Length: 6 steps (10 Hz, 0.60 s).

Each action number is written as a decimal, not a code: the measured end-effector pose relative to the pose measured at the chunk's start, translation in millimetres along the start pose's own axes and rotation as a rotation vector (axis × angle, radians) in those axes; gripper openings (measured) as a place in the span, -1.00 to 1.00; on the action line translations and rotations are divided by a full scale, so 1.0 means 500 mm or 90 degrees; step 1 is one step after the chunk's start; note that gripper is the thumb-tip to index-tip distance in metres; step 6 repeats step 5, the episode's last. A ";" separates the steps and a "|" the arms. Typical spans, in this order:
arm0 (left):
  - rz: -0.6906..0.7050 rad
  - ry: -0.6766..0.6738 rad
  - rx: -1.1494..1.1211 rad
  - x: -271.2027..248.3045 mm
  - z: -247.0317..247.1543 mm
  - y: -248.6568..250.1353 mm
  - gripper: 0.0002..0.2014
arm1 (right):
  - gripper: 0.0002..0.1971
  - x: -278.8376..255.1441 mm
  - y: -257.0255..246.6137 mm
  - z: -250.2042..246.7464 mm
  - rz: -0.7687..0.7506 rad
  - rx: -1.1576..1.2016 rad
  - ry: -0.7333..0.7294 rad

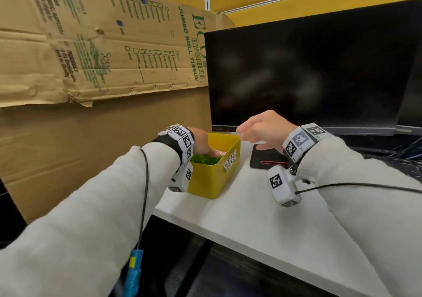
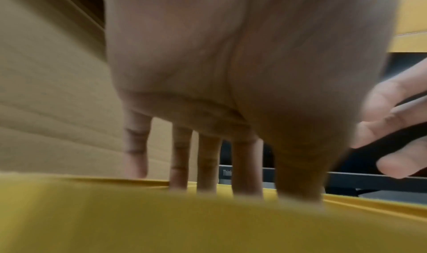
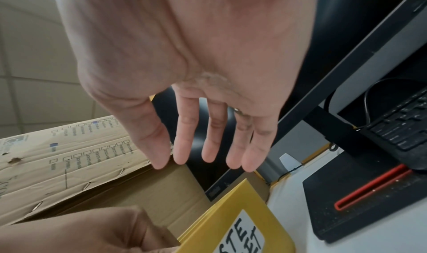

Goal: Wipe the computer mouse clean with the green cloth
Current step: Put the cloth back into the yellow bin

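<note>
The green cloth [image 1: 206, 159] lies bunched inside a yellow bin [image 1: 212, 182] labelled as a waste basket. My left hand [image 1: 205, 145] reaches down into the bin and touches the cloth. In the left wrist view its fingers [image 2: 208, 162] point straight down past the bin's rim [image 2: 161, 220], which hides their tips. My right hand [image 1: 258, 132] hovers open, fingers spread [image 3: 208, 147], above the gap between the bin and a black mouse pad [image 1: 267, 157]. No computer mouse shows in any view.
The bin stands at the left end of a white desk [image 1: 251, 205]. A dark monitor [image 1: 308, 75] rises behind it and a black keyboard [image 3: 404, 125] lies to the right. Cardboard sheets [image 1: 91, 45] wall off the left side.
</note>
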State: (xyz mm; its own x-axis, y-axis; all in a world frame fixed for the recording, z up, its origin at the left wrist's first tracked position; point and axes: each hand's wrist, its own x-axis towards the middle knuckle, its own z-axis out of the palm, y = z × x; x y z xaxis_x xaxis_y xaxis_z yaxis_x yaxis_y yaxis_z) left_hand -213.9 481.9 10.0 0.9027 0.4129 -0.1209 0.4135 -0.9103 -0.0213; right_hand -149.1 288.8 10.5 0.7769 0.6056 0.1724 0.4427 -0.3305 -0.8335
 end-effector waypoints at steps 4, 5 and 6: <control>-0.017 -0.116 0.120 -0.017 -0.026 0.044 -0.40 | -0.78 -0.056 0.047 -0.075 0.013 0.010 0.028; 0.020 0.006 0.124 0.002 -0.051 0.076 -0.62 | -0.84 -0.087 0.061 -0.114 -0.009 -0.006 0.143; 0.020 0.006 0.124 0.002 -0.051 0.076 -0.62 | -0.84 -0.087 0.061 -0.114 -0.009 -0.006 0.143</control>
